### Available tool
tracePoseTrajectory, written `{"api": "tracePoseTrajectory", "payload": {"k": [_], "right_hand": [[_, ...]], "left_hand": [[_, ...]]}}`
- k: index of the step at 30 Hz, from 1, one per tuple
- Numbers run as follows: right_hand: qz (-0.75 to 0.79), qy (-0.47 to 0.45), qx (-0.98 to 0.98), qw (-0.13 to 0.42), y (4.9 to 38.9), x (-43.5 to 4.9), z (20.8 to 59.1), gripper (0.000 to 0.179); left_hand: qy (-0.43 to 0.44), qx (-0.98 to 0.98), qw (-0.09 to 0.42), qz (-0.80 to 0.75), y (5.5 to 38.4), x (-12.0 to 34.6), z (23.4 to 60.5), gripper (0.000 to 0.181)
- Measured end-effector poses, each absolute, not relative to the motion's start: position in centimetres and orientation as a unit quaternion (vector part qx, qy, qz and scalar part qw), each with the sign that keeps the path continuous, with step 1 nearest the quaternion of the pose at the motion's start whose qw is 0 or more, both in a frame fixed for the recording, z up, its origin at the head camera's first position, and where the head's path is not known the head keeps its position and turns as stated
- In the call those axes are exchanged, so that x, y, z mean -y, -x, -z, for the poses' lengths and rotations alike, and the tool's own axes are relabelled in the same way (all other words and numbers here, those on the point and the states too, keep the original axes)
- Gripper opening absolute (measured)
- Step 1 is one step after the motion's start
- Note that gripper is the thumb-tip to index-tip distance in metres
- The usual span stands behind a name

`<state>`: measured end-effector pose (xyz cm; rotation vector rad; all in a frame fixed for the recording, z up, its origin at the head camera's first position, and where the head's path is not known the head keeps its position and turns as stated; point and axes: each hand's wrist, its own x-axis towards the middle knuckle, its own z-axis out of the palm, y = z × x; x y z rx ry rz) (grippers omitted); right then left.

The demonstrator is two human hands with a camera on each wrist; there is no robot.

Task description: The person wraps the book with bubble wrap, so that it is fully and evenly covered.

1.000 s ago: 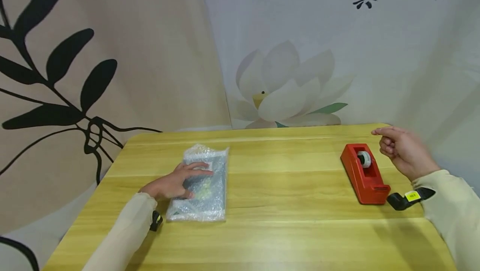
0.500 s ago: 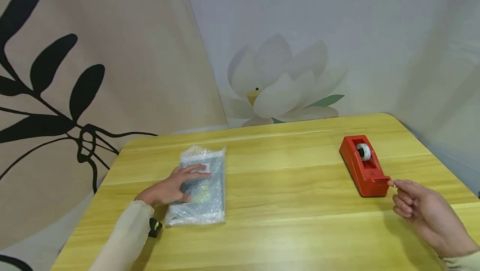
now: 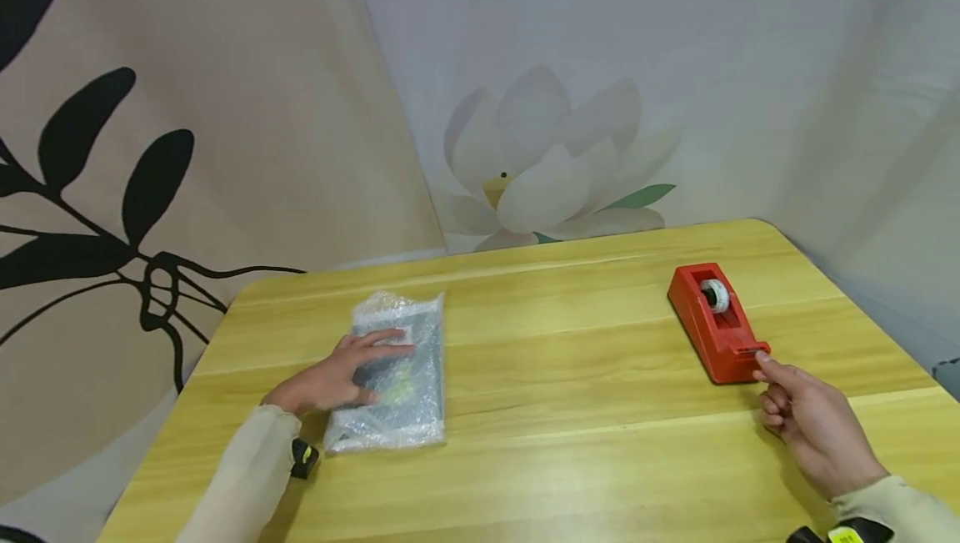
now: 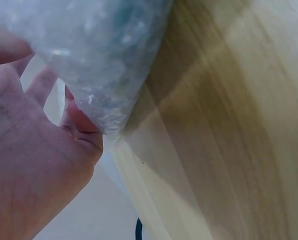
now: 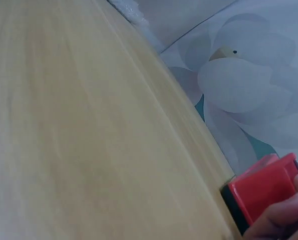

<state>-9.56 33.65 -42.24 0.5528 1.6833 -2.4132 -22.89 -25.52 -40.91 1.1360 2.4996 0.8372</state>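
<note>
A flat package in clear bubble wrap (image 3: 397, 397) lies on the left of the wooden table. My left hand (image 3: 333, 376) rests on its left side with fingers spread; the left wrist view shows the wrap (image 4: 108, 65) against the fingers. To the right stands a red tape dispenser (image 3: 708, 330) with a small white-edged roll (image 3: 716, 296) in it. My right hand (image 3: 813, 422) has thumb and forefinger pinched at the dispenser's front cutter lip, the other fingers curled. Any tape between those fingertips is too fine to make out. The right wrist view shows the dispenser (image 5: 264, 187) beside the thumb.
The wooden table (image 3: 555, 376) has rounded far corners and ends at a printed cloth backdrop (image 3: 570, 26) with a flower. Dark leaves are printed on the left cloth (image 3: 300, 109). A small camera (image 3: 303, 458) is strapped on the left wrist.
My right hand has come from beyond the dispenser's right side round to its front and now meets the cutter lip. The left hand and package keep their place; the head view has shifted slightly.
</note>
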Motion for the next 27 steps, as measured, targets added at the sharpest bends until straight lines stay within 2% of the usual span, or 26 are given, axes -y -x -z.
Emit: {"api": "tracePoseTrajectory", "payload": {"k": [6,10,14,17,22,27], "right_hand": [[0.873,-0.154,-0.443,0.135,10.2,-34.1,42.4,0.024],[0.879,-0.147,-0.420,0.169,10.4,-34.3,42.5,0.030],[0.831,-0.132,-0.477,0.254,10.4,-33.4,42.2,0.038],[0.785,-0.098,-0.527,0.309,10.6,-32.4,41.1,0.035],[0.703,-0.009,-0.643,0.302,11.3,-30.8,38.7,0.026],[0.621,0.062,-0.733,0.269,11.4,-28.7,37.7,0.027]], "left_hand": [[-0.395,-0.863,0.129,-0.287,23.0,25.5,40.7,0.076],[-0.394,-0.864,0.129,-0.286,22.9,25.6,40.6,0.077],[-0.400,-0.861,0.130,-0.287,22.8,25.7,40.5,0.081],[-0.392,-0.863,0.136,-0.287,22.6,25.8,40.4,0.080],[-0.385,-0.866,0.142,-0.287,22.6,25.7,40.4,0.078],[-0.394,-0.861,0.134,-0.294,22.7,25.6,40.4,0.080]]}}
